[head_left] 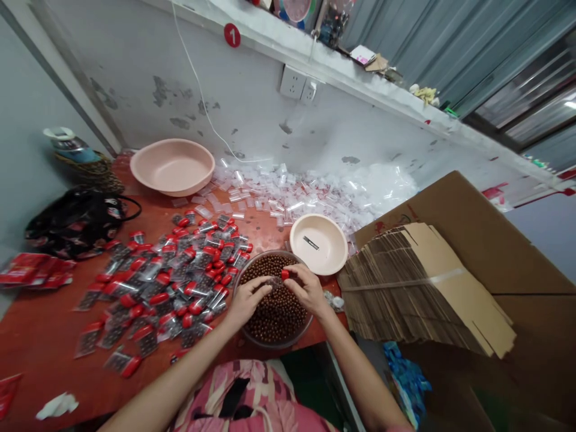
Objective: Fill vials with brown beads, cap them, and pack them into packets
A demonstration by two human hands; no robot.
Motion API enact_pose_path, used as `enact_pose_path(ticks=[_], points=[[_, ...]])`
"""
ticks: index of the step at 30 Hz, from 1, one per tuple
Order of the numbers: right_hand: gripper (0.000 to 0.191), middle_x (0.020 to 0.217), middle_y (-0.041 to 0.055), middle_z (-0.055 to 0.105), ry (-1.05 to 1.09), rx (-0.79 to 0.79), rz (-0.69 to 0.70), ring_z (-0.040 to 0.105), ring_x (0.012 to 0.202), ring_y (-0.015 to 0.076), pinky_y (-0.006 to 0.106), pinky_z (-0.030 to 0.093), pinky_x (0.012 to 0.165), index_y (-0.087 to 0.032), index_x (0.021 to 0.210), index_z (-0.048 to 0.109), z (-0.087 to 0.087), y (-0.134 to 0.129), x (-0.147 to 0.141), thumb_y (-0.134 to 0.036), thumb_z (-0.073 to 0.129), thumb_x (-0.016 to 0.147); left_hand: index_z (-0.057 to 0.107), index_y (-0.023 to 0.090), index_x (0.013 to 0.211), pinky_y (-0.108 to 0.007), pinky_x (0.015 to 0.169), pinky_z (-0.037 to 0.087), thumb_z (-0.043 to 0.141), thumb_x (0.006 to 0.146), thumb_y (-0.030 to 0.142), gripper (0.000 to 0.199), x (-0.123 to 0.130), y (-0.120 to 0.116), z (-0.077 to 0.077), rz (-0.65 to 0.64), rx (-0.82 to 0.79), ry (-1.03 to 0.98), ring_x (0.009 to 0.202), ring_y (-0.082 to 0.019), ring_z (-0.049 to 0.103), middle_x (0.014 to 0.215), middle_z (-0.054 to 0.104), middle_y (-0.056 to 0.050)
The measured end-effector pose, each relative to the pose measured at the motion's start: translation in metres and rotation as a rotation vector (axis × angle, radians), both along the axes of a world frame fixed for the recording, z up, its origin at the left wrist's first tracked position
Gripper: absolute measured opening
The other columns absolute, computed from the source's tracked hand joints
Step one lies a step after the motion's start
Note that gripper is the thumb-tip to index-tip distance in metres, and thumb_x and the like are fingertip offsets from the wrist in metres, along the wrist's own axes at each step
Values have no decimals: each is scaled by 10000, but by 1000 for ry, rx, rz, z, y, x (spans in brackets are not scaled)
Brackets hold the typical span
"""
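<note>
My left hand (pixel 249 301) rests on a glass bowl (pixel 288 346) heaped with small brown beads (pixel 279 318), its fingertips among them; whether it holds anything is hidden. My right hand (pixel 307 290) pinches a small red cap (pixel 285 275) just above the beads, close to my left fingertips. Left of the bowl, several small clear bags (pixel 171 282) holding dark beads and red-capped tubes lie scattered across the orange-red table (pixel 45 342).
A pink basin (pixel 172 167) and a cream dish (pixel 317 244) stand beyond the bowl, with many clear plastic bags (pixel 288 201) heaped between and behind them. Flattened cardboard sheets (pixel 405 288) lean at the right against a large carton (pixel 472 240). A black bag (pixel 76 222) lies at the left.
</note>
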State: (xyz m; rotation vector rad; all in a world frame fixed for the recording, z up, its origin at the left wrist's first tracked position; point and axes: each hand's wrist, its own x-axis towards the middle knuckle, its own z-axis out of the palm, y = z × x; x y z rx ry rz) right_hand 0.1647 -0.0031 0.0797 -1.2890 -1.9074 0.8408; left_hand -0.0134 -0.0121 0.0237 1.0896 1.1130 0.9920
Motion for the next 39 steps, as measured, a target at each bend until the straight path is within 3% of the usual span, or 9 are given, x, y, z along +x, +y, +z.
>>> enact_pose_path(ticks=[7,17,25,30,34,37,39], points=[[287,868,63,546,-201,26,125,518,794,174,299,427,724,-216,1102,531,5,-5,-11,-211,466,822,680,235,887,-326,857,408,565,714,300,218,-3,-2,0,22,119,95,891,-214,592,945,679,-25],[322,896,90,533,-185,49,164,509,806,192,328,436,722,-207,1144,499,-13,-16,-9,-197,451,826,690,224,837,-316,822,421,573,705,265,181,1,-8,-6,28,93,90,856,-214,601,901,688,-33],[262,843,55,545,-54,-30,147,510,780,172,316,433,715,-216,1064,543,-3,-14,-6,-202,494,807,697,253,823,-295,811,414,575,706,258,169,1,-5,14,-7,142,85,839,-213,597,886,687,-24],[297,848,62,559,-45,-20,203,508,792,175,320,431,713,-226,1105,540,-3,-10,-4,-201,484,814,696,250,837,-303,840,402,596,686,267,182,2,-2,11,-25,121,46,871,-219,588,911,680,-31],[271,819,38,575,115,-150,76,526,745,160,307,440,703,-243,1022,601,-8,0,-6,-243,587,751,685,225,865,-329,855,406,592,694,297,207,5,2,4,2,31,-52,899,-224,583,926,675,-40],[350,856,34,608,468,-388,-47,564,739,164,323,464,703,-246,1032,573,-9,3,-9,-283,647,692,659,186,919,-344,832,430,594,702,316,262,7,3,3,57,-107,-264,893,-225,592,944,669,-53],[368,912,54,616,710,-527,-54,591,764,183,358,472,727,-224,1038,558,-9,0,-10,-328,634,693,638,166,961,-351,823,438,610,692,324,313,7,3,5,115,-179,-386,881,-224,600,954,667,-63]])
